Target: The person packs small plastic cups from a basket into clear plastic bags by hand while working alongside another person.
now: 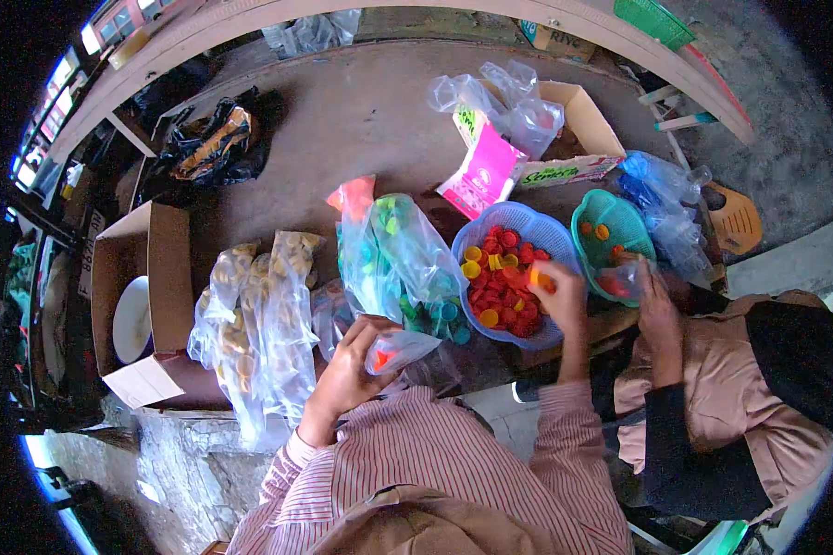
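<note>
My left hand [350, 370] is closed on a small clear plastic bag [415, 350], its mouth turned to the right, with an orange-red piece inside. Above the blue basket [565, 242], my right hand [563, 294] pinches an orange-yellow plastic cap [540, 280]. Many red caps [504, 294] and several yellow ones fill that basket. Just beyond my left hand lie clear bags of green and teal caps [393, 245]. Bags of beige pieces [273, 287] rest farther left.
At right, a co-worker's hand [659, 319] holds a clear bag at a green basket [611, 208] with a few caps. An open carton [578, 111], a pink packet [486, 174] and blue plastic bags [662, 199] stand beyond. A cardboard box [168, 277] holding a white bowl sits left.
</note>
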`<state>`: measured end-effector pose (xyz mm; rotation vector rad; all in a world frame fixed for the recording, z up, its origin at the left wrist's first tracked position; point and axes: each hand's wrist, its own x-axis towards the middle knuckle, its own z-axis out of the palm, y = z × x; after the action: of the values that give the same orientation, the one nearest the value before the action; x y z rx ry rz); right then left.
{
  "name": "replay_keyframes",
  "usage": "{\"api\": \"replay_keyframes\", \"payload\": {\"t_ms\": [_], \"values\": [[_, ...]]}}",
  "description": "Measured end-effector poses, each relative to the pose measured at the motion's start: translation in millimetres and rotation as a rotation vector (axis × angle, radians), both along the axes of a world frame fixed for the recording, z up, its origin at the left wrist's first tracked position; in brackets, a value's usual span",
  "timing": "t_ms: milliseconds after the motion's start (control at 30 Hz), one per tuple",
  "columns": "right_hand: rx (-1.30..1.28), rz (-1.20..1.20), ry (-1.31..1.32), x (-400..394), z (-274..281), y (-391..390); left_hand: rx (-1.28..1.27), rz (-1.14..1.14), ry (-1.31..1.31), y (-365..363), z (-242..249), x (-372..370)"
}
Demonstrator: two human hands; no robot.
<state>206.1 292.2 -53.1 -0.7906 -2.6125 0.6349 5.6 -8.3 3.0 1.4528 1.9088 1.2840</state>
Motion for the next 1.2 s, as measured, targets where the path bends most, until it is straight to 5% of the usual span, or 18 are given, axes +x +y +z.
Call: {"api": "replay_keyframes", "payload": {"t_ms": [33, 67, 133, 300, 367, 500, 733, 833, 1000, 1067, 1200], "values": [[-0.163, -0.062, 0.264, -14, 26, -16, 0.007, 0.010, -0.001, 4, 1, -1], [-0.161, -0.045, 0.260, -27, 38, -24, 0.026, 0.007, -0.004, 6, 1, -2], [-0.707, 0.040, 0.527, -47, 51, -52, 0.025, -0.033, -0.003, 3, -1, -3], [-0.932, 0.422, 0.681, -85, 83, -128, -0.079, 0.006, 0.042, -1, 5, -3], [-0.872, 0.496, 0.700, -92, 93, -147, -0.034, -0.006, 0.025, -4, 0, -5], [-0.260, 0.449, 0.411, -95, 105, -168, -0.054, 0.036, 0.037, -11, 2, -7], [0.093, 0.398, 0.086, -93, 76, -187, -0.036, 0.001, -0.038, -8, -2, -7], [0.000, 0.487, 0.190, -84, 91, -175, -0.063, -0.003, -0.020, -9, 0, -6], [-0.149, -0.313, 0.428, -59, 39, -83, -0.026, 0.048, -0.008, -8, -1, -5], [0.105, -0.240, 0.300, -42, 1, -37, -0.025, 0.037, -0.006, -7, 0, -5], [-0.001, -0.192, 0.086, -49, -21, -21, -0.038, 0.023, -0.030, -5, 3, -6]]}}
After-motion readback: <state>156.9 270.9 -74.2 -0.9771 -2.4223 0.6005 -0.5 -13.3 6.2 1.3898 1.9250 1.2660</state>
